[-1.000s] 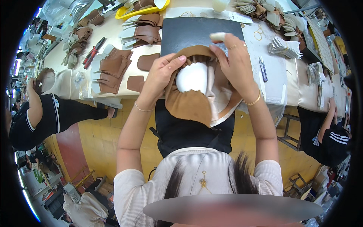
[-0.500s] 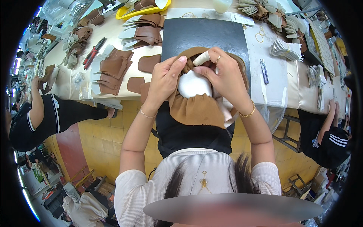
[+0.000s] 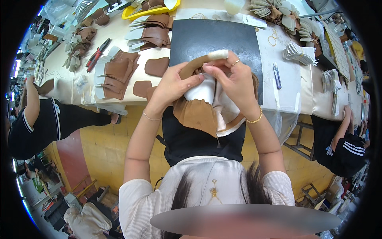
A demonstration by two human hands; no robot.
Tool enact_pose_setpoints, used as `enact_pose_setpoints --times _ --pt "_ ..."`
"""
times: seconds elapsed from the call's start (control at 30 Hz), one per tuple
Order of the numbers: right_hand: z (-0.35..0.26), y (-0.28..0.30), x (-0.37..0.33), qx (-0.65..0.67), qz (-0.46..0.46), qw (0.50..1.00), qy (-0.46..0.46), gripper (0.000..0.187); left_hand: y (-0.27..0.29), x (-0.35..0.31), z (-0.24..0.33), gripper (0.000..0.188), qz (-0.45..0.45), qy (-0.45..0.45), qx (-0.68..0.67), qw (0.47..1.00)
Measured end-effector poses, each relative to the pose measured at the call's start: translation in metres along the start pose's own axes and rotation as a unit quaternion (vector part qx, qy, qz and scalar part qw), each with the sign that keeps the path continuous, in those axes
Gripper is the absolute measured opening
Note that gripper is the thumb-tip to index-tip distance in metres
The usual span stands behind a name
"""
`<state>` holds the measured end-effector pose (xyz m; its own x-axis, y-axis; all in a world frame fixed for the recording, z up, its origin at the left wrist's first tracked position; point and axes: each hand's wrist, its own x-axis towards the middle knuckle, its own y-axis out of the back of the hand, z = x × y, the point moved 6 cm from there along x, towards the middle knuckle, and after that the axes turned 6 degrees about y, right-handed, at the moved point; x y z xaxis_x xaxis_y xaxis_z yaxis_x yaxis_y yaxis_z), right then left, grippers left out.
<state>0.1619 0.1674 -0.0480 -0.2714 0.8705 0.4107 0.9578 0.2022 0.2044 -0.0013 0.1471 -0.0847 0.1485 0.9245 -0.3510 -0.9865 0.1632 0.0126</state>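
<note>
Held up over the near table edge is a brown, gathered piece of leather or suede [image 3: 197, 117] with a white backing [image 3: 201, 91] and a curved brown rim. My left hand [image 3: 174, 84] is closed on its left side, the thumb lying over the white part. On the right, my right hand [image 3: 235, 81] pinches the rim, thumb and fingertips together. A white wrap [image 3: 218, 54] covers that hand's index finger, which reaches over the rim. Whether a small thing sits in the pinch is hidden. Folds of the piece hang below my hands above my lap.
Behind the piece lies a black mat [image 3: 217, 38]. Brown leather pieces [image 3: 119, 73] and red-handled pliers [image 3: 98, 55] are to the left. Blue thread snips [image 3: 277, 75] and bundled white pieces [image 3: 300, 53] lie right. Co-workers sit at both sides; one hand [image 3: 30, 82] shows far left.
The brown piece has turned in my hands, showing more white backing at the right. My left thumb has come down over the white part; my right index finger now stretches across the rim.
</note>
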Motion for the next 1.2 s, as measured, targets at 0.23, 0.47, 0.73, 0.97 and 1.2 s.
enact_pose_setpoints --times 0.23,0.47,0.73,0.97,1.2 --pt "-0.026 -0.002 0.002 -0.117 -0.009 0.991 0.061 0.009 -0.003 -0.002 -0.001 0.032 0.002 -0.063 -0.048 0.997" --pt "-0.100 0.180 -0.019 0.116 0.261 0.942 0.173 0.022 0.007 -0.015 0.003 0.025 0.076 -0.037 0.055 0.995" --pt "-0.064 0.105 -0.036 0.134 0.162 0.977 0.026 0.039 -0.003 -0.008 -0.010 0.024 0.041 -0.007 -0.165 0.985" --pt "-0.029 0.012 -0.043 -0.059 -0.040 0.993 -0.095 0.011 -0.008 -0.018 0.001 0.025 0.017 -0.014 -0.181 0.983" --pt "-0.044 0.014 -0.034 -0.231 -0.098 0.968 0.010 0.012 -0.014 -0.018 0.003 0.024 0.027 0.003 -0.177 0.984"
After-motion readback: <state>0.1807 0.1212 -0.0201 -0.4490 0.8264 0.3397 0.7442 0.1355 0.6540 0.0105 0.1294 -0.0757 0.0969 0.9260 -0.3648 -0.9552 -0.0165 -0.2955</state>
